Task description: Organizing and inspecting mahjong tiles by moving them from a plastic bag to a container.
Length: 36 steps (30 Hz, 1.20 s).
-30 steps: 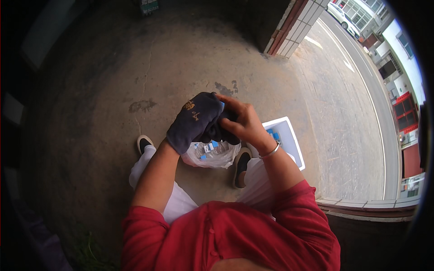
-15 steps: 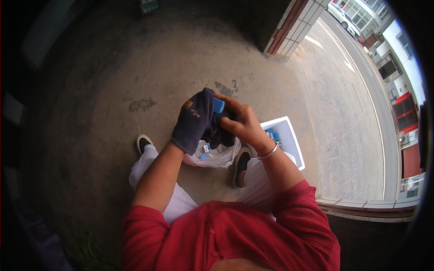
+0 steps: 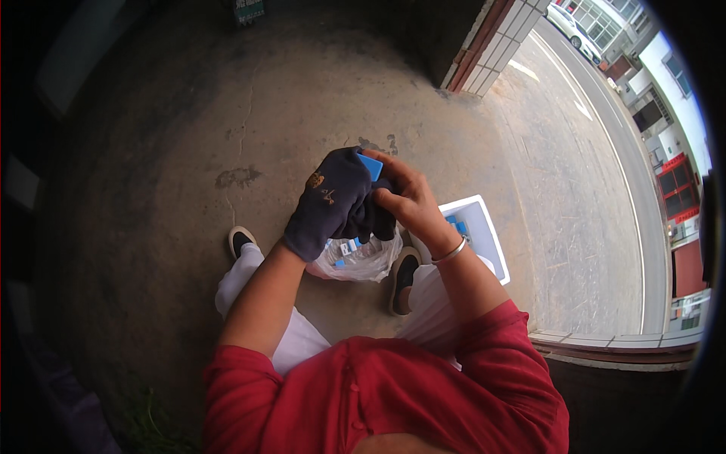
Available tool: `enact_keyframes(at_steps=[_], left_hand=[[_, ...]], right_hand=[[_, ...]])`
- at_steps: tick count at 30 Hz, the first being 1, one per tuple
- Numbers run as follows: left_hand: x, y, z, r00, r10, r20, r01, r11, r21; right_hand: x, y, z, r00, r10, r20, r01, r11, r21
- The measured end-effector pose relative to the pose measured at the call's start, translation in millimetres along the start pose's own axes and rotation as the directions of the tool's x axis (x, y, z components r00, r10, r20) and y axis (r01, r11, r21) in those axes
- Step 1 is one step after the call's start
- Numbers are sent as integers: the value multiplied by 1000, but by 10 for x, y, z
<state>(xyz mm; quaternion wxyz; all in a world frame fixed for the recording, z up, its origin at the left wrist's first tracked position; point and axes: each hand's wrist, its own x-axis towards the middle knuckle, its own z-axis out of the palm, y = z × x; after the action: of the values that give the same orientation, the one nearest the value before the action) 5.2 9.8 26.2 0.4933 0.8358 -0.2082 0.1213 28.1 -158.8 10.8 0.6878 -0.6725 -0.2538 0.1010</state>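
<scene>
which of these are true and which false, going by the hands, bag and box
1. Dark cloth covers the left hand. True.
2. The right hand is gloved. False: it is bare, with a bracelet at the wrist.
3. A blue piece shows between the cloth and the right hand. True.
4. The bag has blue and white pieces in it. True.
5. The box stands to the left of the bag. False: it stands to the right.
</scene>
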Motion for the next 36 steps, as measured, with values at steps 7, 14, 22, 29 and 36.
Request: enact_keyframes(at_steps=[7,14,22,29,36], left_hand=[[-140,-376,65,963,198,-182,-159,965,211],[-109,-224,64,983,-27,-180,41,996,75],[-108,-285,85,992,-18,-123,11,998,-56],[-100,-118,117,993,-38,-109,55,986,160],[-114,-169,92,987,128,-94,-96,953,288]], right_hand=[[-6,-69,77,996,-5,85,19,986,-167],[-14,-63,44,999,-27,-31,20,978,-208],[-9,-99,75,1000,-13,-12,12,997,-78],[9,-40,-5,999,20,30,-24,992,121],[-27,45,34,997,-78,-29,63,935,-349]])
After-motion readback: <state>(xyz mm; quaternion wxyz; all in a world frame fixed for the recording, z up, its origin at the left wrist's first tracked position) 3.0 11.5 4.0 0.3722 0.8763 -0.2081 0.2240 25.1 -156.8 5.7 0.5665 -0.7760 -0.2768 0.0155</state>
